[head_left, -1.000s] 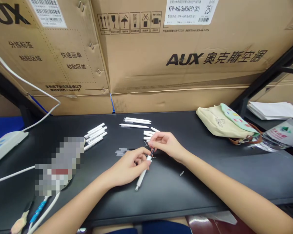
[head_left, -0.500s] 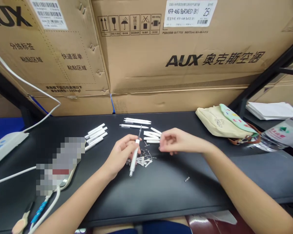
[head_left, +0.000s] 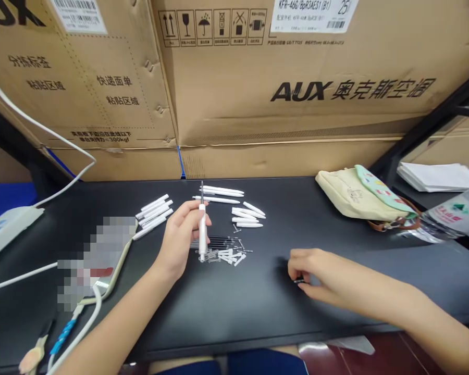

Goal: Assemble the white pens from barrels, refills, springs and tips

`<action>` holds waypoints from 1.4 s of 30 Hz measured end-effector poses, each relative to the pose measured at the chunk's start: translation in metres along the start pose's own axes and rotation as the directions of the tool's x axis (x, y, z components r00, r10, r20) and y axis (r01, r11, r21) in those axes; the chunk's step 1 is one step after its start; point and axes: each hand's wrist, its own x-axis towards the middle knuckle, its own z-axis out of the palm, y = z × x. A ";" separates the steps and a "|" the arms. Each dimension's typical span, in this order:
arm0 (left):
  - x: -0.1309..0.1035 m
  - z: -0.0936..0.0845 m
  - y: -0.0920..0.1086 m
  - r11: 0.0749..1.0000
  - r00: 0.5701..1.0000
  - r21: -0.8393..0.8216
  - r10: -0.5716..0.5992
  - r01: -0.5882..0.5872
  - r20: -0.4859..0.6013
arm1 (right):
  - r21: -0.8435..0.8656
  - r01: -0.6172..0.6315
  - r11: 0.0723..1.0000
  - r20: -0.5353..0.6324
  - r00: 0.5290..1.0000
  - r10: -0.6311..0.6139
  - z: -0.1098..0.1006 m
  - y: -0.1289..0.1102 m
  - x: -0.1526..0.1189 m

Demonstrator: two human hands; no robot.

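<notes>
My left hand [head_left: 183, 229] grips a white pen barrel [head_left: 202, 234] upright, its thin dark refill sticking out of the top. Over at the right, my right hand [head_left: 316, 273] is down at the table, thumb and fingers pinched on a small spring-like piece [head_left: 299, 281] that is mostly covered by the fingertips. Behind and below the left hand lie dark refills [head_left: 222, 240] and small white plastic parts [head_left: 227, 254]. White tapered pen tips [head_left: 248, 214] rest past them. Several white barrels [head_left: 155, 211] lie left of the hand, and whole white pens [head_left: 221, 192] lie behind it.
A phone-like, blurred object [head_left: 115, 284] with white cables is at left, near a power strip [head_left: 13, 224]. A cream pouch [head_left: 361, 195] and a water bottle [head_left: 457, 213] stand at right. Large cardboard boxes [head_left: 297, 120] wall off the back of the black table [head_left: 234, 302].
My right hand has moved from beside the pen tips down and right to the small loose piece, closing on it. The left hand with the barrel shifted slightly left and up, turning it more upright.
</notes>
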 end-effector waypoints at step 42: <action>-0.005 0.003 -0.009 0.994 0.958 0.089 -0.090 0.068 0.274 | 0.750 0.343 0.565 -0.538 0.813 0.221 -0.031 0.020 0.109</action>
